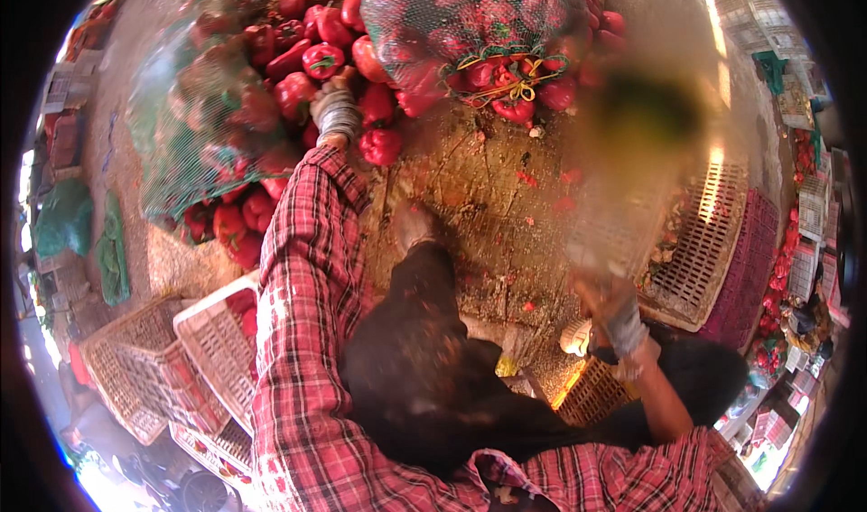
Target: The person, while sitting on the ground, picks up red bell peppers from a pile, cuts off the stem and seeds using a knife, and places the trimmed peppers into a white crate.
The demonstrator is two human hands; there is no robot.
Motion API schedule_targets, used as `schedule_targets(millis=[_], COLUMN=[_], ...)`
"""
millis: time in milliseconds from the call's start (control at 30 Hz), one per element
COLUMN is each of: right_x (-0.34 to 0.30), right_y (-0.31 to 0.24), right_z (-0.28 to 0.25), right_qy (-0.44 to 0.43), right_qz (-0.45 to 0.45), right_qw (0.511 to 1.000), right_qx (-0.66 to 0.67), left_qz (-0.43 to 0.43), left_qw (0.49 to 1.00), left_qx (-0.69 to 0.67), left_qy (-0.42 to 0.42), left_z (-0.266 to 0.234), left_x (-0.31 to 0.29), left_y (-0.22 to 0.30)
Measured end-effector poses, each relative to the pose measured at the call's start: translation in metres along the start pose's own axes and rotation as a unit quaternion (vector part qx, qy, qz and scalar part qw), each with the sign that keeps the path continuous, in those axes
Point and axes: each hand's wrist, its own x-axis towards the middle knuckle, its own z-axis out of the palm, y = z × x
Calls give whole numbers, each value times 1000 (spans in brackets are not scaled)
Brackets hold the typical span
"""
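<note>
The left hand (332,98) reaches into the loose peppers (335,26) just left of the tied bag (479,29), its fingers bent at a red pepper (322,61); whether they grip it, I cannot tell. Another net bag (181,142) of peppers slumps farther left of the tied bag. Well below and right of the tied bag, near a crate (718,250), the right hand (603,293) is blurred, its opening and any hold unclear.
</note>
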Motion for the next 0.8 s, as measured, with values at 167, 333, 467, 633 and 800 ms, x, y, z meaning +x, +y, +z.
schedule_targets(millis=[167, 333, 467, 633, 800], right_x=[4, 30, 47, 57, 79], right_y=[-9, -14, -50, -117, -102], right_z=[13, 19, 29, 42, 36], right_qy=[-9, -92, -83, -3, 38], right_qz=[136, 111, 62, -60, -62], right_qw=[978, 981, 972, 972, 981], right_qx=[156, 129, 210, 229, 179], left_qz=[-44, -118, 210, 129, 254], left_qw=[996, 714, 760, 686, 791], left_qx=[-54, -686, -612, -694, -552], left_qy=[52, -76, -56, -174, -71], left_z=[4, 12, -28, -188, -260], left_x=[19, -22, -90, -163, -235], left_y=[15, -30, -24, 32, 92])
